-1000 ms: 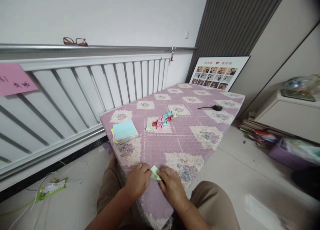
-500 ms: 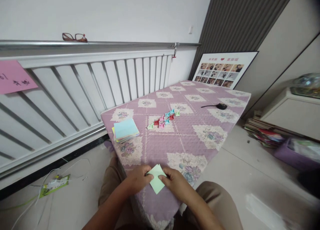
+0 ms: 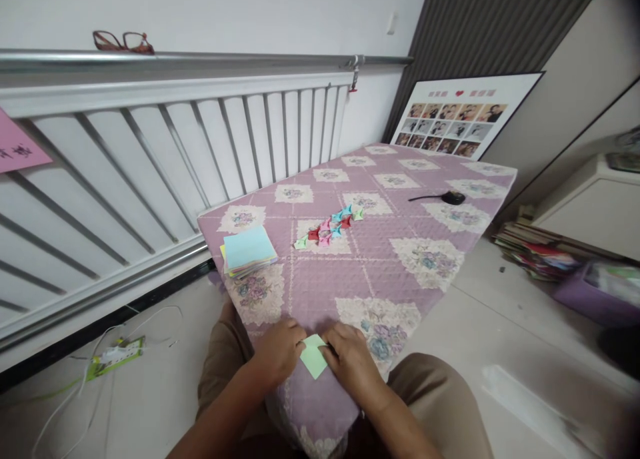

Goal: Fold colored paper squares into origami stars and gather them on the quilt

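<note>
A small light-green folded paper (image 3: 314,360), diamond-shaped with one corner toward me, is held between my hands at the near end of the table. My left hand (image 3: 281,350) pinches its left corner, and my right hand (image 3: 352,354) grips the right corner. Both hands are closed, with thumbs close to the paper's side corners. Farther along the cloth lie several small folded paper pieces (image 3: 325,226) in green, red, pink and blue. To the left sits a stack of square coloured paper (image 3: 250,248), light blue on top.
The table wears a purple floral cloth (image 3: 325,289). A black object with a thin tail (image 3: 453,197) lies on its right. A white radiator (image 3: 225,139) borders the left side. Glasses (image 3: 123,42) rest on the pipe above. A power strip (image 3: 116,356) with cables is on the floor.
The top of the green paper has changed from two offset points to a single edge. My hands have closed in further over its side corners. The camera view has shifted slightly.
</note>
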Demonstrator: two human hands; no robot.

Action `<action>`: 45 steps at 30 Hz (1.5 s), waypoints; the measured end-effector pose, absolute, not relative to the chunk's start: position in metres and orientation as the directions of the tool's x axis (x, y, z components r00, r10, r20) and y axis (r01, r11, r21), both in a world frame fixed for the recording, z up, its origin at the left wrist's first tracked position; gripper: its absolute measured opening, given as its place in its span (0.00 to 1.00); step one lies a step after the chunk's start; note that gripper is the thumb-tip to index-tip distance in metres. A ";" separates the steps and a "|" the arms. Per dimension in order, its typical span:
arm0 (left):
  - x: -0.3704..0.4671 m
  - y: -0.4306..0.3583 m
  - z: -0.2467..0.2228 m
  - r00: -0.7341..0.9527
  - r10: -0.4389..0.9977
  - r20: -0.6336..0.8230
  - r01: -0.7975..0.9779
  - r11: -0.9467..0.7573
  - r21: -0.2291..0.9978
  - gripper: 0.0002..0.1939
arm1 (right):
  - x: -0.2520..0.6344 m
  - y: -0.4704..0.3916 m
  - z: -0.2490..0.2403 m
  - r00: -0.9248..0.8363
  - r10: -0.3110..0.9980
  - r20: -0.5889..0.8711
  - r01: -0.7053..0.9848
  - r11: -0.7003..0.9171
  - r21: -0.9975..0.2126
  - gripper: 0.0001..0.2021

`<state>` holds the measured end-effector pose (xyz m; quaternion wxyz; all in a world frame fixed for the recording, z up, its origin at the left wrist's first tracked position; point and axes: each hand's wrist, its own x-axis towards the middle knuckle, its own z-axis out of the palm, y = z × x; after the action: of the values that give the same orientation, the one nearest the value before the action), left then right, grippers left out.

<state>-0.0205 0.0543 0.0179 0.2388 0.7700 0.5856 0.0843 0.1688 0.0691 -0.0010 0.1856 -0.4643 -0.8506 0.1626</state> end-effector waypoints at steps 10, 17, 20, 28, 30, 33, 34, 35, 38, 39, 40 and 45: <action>-0.023 0.033 0.001 0.398 0.915 -0.062 0.887 -0.367 0.280 0.10 | 0.176 0.061 -0.010 -0.607 0.740 0.290 0.624 0.669 -0.403 0.07; -0.018 0.016 -0.002 0.417 0.908 0.025 0.904 -0.418 0.095 0.17 | 0.185 0.050 -0.009 -0.620 0.704 0.346 0.588 0.709 -0.389 0.16; -0.014 0.005 -0.002 0.404 0.914 0.043 0.914 -0.405 0.025 0.19 | 0.191 0.042 -0.010 -0.628 0.699 0.341 0.607 0.715 -0.347 0.20; -0.009 -0.010 -0.010 0.386 0.920 0.068 0.921 -0.388 0.025 0.17 | 0.183 0.022 -0.012 -0.677 0.716 0.171 0.663 0.694 -0.281 0.28; -0.008 -0.012 -0.013 0.380 0.923 0.064 0.923 -0.383 0.039 0.16 | 0.176 0.018 -0.011 -0.710 0.694 0.117 0.636 0.704 -0.316 0.33; -0.010 -0.016 -0.014 0.385 0.921 0.056 0.921 -0.388 0.040 0.18 | 0.175 0.014 -0.014 -0.716 0.698 0.031 0.645 0.678 -0.352 0.35; -0.011 -0.018 -0.014 0.388 0.919 0.062 0.920 -0.391 0.036 0.18 | 0.177 0.014 -0.015 -0.705 0.709 0.007 0.661 0.662 -0.353 0.35; -0.012 -0.019 -0.015 0.389 0.919 0.072 0.920 -0.392 0.033 0.19 | 0.180 0.015 -0.017 -0.692 0.722 -0.011 0.679 0.646 -0.349 0.35; -0.013 -0.022 -0.015 0.387 0.917 0.097 0.920 -0.391 0.034 0.22 | 0.193 0.015 -0.020 -0.651 0.758 -0.027 0.725 0.612 -0.317 0.33; -0.013 -0.023 -0.016 0.383 0.919 0.097 0.921 -0.388 0.039 0.23 | 0.197 0.016 -0.021 -0.636 0.771 -0.021 0.740 0.602 -0.301 0.33; -0.013 -0.024 -0.016 0.380 0.920 0.093 0.922 -0.385 0.045 0.23 | 0.201 0.016 -0.021 -0.620 0.784 -0.010 0.753 0.592 -0.285 0.32; -0.012 -0.024 -0.019 0.343 0.938 0.045 0.935 -0.345 0.076 0.24 | 0.212 0.026 -0.015 -0.469 0.876 0.116 0.831 0.482 -0.278 0.19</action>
<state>-0.0115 -0.0242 -0.0194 0.0182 0.8192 0.5718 0.0402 0.2122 0.0259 -0.0151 0.1220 -0.5006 -0.8521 0.0914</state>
